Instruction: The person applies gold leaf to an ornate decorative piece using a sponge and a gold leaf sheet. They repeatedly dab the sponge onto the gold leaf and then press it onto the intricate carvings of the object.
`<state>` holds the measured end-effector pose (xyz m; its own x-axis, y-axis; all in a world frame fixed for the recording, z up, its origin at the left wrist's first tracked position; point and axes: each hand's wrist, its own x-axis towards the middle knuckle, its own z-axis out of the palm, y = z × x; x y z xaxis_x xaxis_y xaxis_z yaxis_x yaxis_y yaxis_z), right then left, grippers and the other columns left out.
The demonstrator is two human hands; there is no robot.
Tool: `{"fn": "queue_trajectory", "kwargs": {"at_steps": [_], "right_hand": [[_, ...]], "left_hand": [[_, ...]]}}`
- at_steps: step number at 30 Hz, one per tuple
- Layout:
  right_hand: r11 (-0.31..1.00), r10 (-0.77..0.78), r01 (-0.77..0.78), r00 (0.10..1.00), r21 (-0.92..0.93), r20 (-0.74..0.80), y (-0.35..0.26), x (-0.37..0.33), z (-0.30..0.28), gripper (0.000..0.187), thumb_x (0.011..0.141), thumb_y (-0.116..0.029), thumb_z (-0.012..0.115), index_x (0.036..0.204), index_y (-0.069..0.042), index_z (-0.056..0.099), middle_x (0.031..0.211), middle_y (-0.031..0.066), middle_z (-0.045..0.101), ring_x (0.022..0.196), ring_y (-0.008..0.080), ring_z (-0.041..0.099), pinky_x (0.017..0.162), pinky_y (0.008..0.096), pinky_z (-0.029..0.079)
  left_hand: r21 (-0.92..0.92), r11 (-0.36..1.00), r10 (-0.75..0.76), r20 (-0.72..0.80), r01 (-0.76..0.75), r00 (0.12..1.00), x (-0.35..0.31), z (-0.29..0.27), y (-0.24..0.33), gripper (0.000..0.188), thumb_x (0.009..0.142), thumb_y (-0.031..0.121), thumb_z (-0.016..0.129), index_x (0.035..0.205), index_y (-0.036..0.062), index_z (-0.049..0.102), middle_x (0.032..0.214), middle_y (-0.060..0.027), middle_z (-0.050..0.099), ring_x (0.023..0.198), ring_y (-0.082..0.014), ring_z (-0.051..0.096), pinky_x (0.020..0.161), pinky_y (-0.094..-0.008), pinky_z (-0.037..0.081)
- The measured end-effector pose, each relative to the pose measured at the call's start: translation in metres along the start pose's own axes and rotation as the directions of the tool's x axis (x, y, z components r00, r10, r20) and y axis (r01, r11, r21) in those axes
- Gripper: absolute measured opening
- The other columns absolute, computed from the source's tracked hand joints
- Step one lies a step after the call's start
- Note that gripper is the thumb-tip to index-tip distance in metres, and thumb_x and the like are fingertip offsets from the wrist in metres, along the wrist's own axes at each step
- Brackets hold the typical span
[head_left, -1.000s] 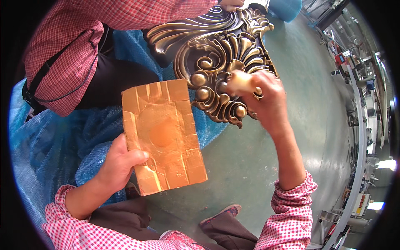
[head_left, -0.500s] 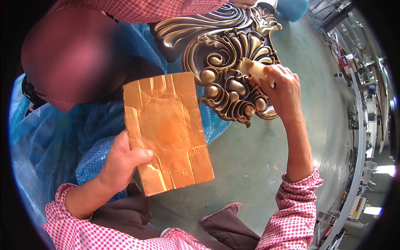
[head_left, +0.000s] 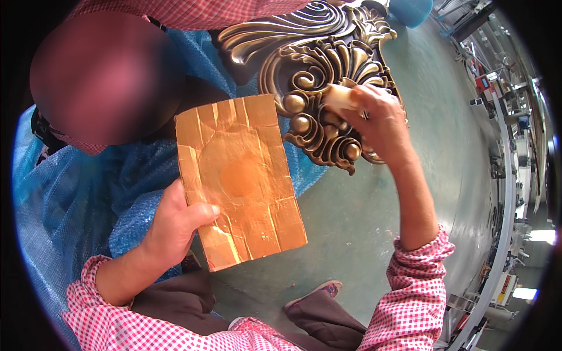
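My left hand (head_left: pixel 172 225) grips the left edge of a creased cardboard sheet (head_left: pixel 266 219), with the thumb lying on its face. The sheet is coated gold, with a faint round orange patch in the middle. A pale, soft-looking pad (head_left: pixel 339 98) is pinched in my right hand (head_left: pixel 383 123); whether it is sponge or folded cloth I cannot make out. That hand is over the lower part of a carved ornament (head_left: pixel 345 55) with dark and bronze-gold scrolls, leaves and round knobs. The pad seems to touch the carving, and some knobs are hidden behind my hand.
Another person in a red checked sleeve (head_left: pixel 193 13) is close at the upper left. Blue bubble wrap (head_left: pixel 76 193) spreads along the left. A blue round container (head_left: pixel 411 11) stands at the top, on the green floor (head_left: pixel 351 228). Shelving and equipment line the far right.
My right hand has moved left and slightly up across the carving with the pad, which is blurred now. The cardboard in my left hand has shifted slightly up and right.
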<state>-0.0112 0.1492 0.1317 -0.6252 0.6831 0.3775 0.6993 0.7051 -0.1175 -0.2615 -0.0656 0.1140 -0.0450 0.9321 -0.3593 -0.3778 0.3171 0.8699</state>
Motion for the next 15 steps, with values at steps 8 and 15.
{"fn": "queue_trajectory", "kwargs": {"at_steps": [8, 15], "right_hand": [[0.995, -0.094, 0.097, 0.991, 0.025, -0.094, -0.001, -0.004, 0.0, 0.027, 0.072, -0.01, 0.074, 0.095, -0.003, 0.061, 0.091, 0.0127, 0.062, 0.077, 0.0308, 0.06, 0.069, 0.0345, 0.049], [0.996, 0.083, -0.085, 0.994, -0.016, -0.074, 0.019, -0.014, -0.017, 0.028, 0.074, -0.016, 0.072, 0.098, -0.005, 0.064, 0.088, 0.0123, 0.065, 0.078, 0.0281, 0.062, 0.069, 0.0356, 0.048]], "left_hand": [[-0.018, 1.0, -0.001, -0.027, 0.001, 1.0, -0.003, 0.003, 0.002, 0.046, 0.078, 0.004, 0.052, 0.122, -0.0044, 0.046, 0.113, -0.0095, 0.059, 0.101, -0.0147, 0.058, 0.089, -0.0291, 0.047], [-0.025, 1.0, 0.008, -0.011, -0.009, 1.0, -0.002, 0.002, 0.003, 0.049, 0.077, 0.006, 0.053, 0.124, -0.0041, 0.044, 0.115, -0.0103, 0.058, 0.103, -0.0156, 0.058, 0.091, -0.0297, 0.046]]}}
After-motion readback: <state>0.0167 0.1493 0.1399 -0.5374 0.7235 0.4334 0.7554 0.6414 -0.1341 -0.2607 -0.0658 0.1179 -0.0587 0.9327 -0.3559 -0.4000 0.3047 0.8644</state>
